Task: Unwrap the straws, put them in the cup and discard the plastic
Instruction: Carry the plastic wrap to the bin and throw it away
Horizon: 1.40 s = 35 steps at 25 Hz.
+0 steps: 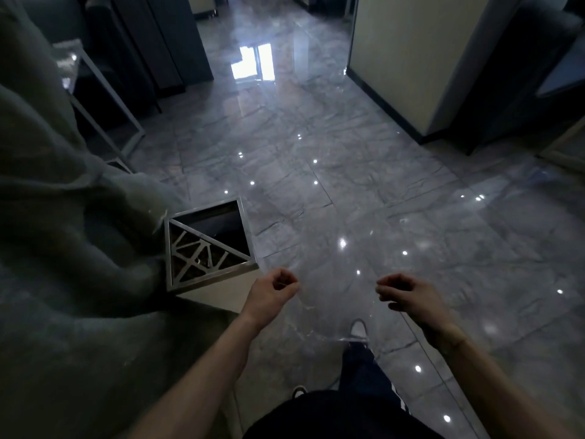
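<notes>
One cam only, on my head, wide-angle w/ bent edges, facing fwd and steeply down. My forearms come in from the bottom edge; left hand (274, 291) and right hand (408, 293) sit low centre, close to the lens. Glossy marble floor (348, 172) fills the mid frame and runs off toward the top. Square metal bin (209, 245) sits left of centre, near. No 2nd view, so no overlap.

Square metal-rimmed bin (209, 245), top half open, half latticed, on glossy floor beside grey drape
</notes>
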Tool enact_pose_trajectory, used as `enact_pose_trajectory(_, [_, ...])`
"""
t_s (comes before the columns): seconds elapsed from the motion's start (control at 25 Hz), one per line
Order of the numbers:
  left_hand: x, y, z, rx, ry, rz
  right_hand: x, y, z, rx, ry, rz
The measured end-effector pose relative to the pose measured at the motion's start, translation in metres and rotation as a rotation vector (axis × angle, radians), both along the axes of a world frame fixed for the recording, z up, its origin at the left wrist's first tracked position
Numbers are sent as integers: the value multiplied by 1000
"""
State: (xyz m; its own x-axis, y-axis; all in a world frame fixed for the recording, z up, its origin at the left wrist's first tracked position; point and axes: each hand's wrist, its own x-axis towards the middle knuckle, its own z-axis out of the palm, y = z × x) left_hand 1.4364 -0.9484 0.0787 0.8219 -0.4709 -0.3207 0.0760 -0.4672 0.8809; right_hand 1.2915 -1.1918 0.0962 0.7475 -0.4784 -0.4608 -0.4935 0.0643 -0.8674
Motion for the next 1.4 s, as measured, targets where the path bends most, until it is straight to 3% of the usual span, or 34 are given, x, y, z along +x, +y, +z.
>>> enact_pose_trajectory(0.32, [81, -98, -6, -1, -47, 80, 98, -108, -6, 20, -5, 61])
enact_pose_trajectory(0.68, [139, -190, 3, -2, 22, 195, 187, -217, 6, 25, -30, 144])
enact_pose_trajectory(1.08, [194, -206, -8, -27, 47, 292, 268, -239, -3, 41, -7, 220])
enact_pose_trajectory(1.4, [283, -178, -19, -79, 59, 430, 394, -218, -5, 21, -11, 328])
